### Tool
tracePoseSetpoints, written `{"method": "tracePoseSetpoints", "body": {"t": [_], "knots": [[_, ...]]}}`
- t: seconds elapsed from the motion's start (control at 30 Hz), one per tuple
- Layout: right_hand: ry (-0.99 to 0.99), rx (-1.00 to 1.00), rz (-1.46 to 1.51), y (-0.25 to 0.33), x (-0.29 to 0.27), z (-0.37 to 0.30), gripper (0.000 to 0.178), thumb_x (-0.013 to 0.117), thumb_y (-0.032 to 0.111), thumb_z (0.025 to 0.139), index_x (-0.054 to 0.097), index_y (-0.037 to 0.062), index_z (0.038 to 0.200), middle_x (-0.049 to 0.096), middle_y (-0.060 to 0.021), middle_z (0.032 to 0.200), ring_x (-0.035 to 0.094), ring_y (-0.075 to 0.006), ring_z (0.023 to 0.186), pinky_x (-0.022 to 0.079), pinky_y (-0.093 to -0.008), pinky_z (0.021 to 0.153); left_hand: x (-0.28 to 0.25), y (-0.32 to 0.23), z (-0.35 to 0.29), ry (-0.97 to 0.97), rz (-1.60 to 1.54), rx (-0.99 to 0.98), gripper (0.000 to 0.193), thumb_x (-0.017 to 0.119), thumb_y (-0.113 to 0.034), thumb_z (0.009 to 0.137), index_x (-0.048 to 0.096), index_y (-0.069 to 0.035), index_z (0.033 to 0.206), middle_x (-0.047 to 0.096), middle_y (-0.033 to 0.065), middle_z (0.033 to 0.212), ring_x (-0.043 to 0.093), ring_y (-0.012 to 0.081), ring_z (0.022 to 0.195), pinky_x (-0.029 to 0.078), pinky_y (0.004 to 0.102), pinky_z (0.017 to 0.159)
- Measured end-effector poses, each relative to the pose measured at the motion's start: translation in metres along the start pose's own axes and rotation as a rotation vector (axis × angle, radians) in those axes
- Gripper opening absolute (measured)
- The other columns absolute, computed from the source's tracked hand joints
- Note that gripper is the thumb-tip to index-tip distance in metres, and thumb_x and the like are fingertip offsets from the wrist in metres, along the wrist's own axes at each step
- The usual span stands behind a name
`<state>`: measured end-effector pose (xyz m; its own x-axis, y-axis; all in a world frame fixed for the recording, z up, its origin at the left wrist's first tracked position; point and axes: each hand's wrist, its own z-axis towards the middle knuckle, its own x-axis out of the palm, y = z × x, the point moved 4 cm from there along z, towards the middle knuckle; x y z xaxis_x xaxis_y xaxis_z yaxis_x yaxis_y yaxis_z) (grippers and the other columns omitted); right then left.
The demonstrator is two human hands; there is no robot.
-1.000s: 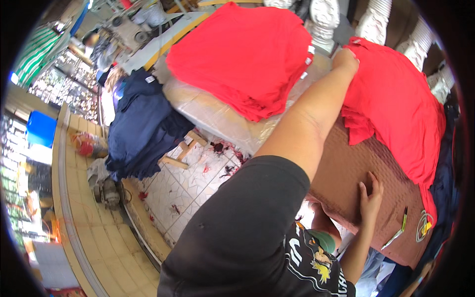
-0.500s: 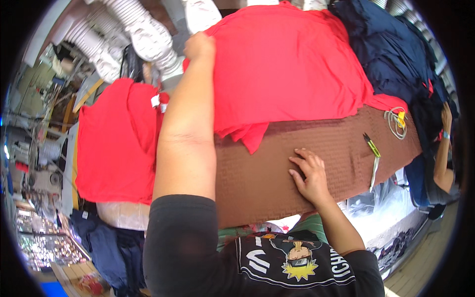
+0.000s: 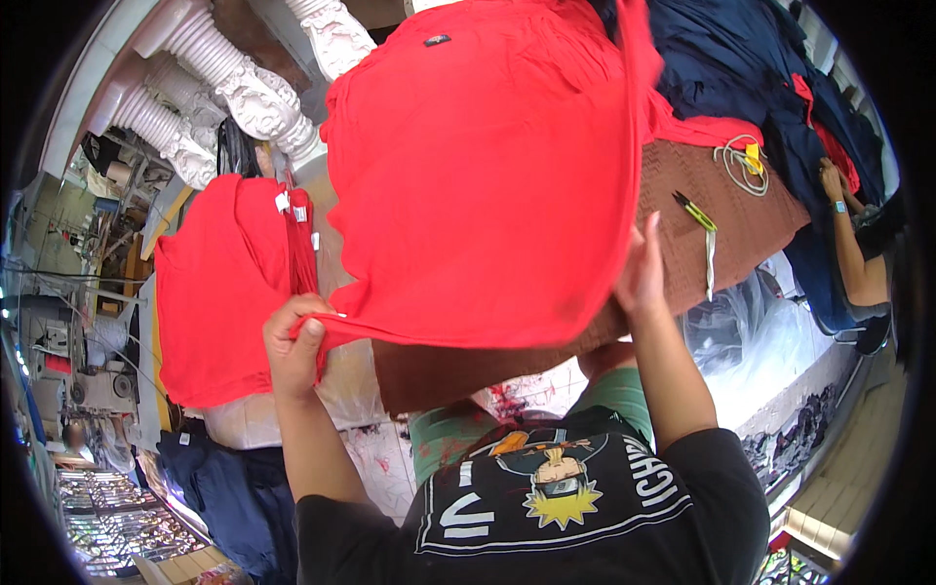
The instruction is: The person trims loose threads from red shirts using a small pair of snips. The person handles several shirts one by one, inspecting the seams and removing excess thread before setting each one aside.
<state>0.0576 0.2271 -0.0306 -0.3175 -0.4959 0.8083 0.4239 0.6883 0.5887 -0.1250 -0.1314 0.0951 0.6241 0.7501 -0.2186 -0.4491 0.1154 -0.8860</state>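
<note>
Pinched between thumb and fingers, the near left corner of the red garment [image 3: 478, 234] sits in my left hand [image 3: 295, 341]. My right hand [image 3: 641, 271] is spread, fingers up, beside the cloth's right edge; I can't tell whether it touches. The garment spans the middle of the brown-covered table [image 3: 746, 229], its right edge raised and blurred, so this piece is not yet lying flat. More red cloth seems to lie beyond it, how many pieces I can't tell; those look left to handle. To my left, a red stack [image 3: 219, 292] with white labels along one side already lies neatly piled, which I judge done. Right of the garment rest green-handled snips [image 3: 695, 212] and a looped cord [image 3: 743, 168], both untouched. Farther out, a co-worker's hand [image 3: 831, 181] is at the navy cloth [image 3: 726, 58].
</note>
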Motion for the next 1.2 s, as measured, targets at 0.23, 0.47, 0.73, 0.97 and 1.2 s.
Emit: {"method": "tracePoseSetpoints", "body": {"t": [0.23,0.47,0.73,0.97,1.2], "knots": [[0.041,0.059,0.109,0.039,-0.011,-0.046,0.074,0.041,0.060,0.094,0.039,0.0022,0.140,0.046,-0.0128,0.141,0.043,-0.0277,0.131,0.032,-0.0427,0.110,0.000,0.017,-0.068,0.011,0.263,-0.205,0.035,0.062,-0.030,0.092,0.062,0.000,0.073,0.054,-0.0012,0.067,0.048,0.0075,0.068,0.038,0.0231,0.066],[-0.158,0.116,-1.130,0.051,-0.045,-0.089,0.074,0.078,0.027,0.077,0.043,0.0006,0.137,0.048,-0.0187,0.138,0.048,-0.0287,0.126,0.041,-0.0377,0.103,0.020,0.007,-0.067,-0.018,0.170,-0.297,0.019,0.062,-0.021,0.093,0.064,-0.002,0.089,0.053,-0.0063,0.079,0.045,0.0031,0.075,0.036,0.0182,0.069],[0.680,-0.551,-1.417,0.001,0.154,-0.132,0.071,0.080,0.024,0.066,0.053,0.0048,0.128,0.054,-0.0174,0.131,0.057,-0.0317,0.116,0.048,-0.0387,0.094,0.167,-0.128,-0.035,0.537,0.188,0.502,0.021,0.069,-0.011,0.082,0.068,-0.002,0.101,0.068,0.0080,0.088,0.063,0.0157,0.088,0.048,0.0319,0.084],[0.991,-0.375,-0.907,0.012,0.231,-0.172,0.046,0.066,0.021,0.080,0.060,0.0074,0.123,0.059,-0.0163,0.127,0.060,-0.0297,0.114,0.052,-0.0347,0.089,0.089,-0.027,0.004,-0.618,-0.547,-0.010,0.046,0.050,-0.038,0.097,0.058,0.001,0.120,0.057,0.0122,0.124,0.054,0.0197,0.113,0.040,0.0350,0.099],[1.453,-0.161,-1.095,0.002,0.219,-0.208,0.047,0.055,0.015,0.084,0.054,0.0066,0.131,0.055,-0.0141,0.133,0.065,-0.0308,0.097,0.052,-0.0374,0.067,0.067,-0.051,0.072,-0.285,-0.690,0.002,0.047,0.051,-0.037,0.097,0.055,0.001,0.124,0.056,0.0111,0.127,0.053,0.0195,0.115,0.040,0.0340,0.100]]}}
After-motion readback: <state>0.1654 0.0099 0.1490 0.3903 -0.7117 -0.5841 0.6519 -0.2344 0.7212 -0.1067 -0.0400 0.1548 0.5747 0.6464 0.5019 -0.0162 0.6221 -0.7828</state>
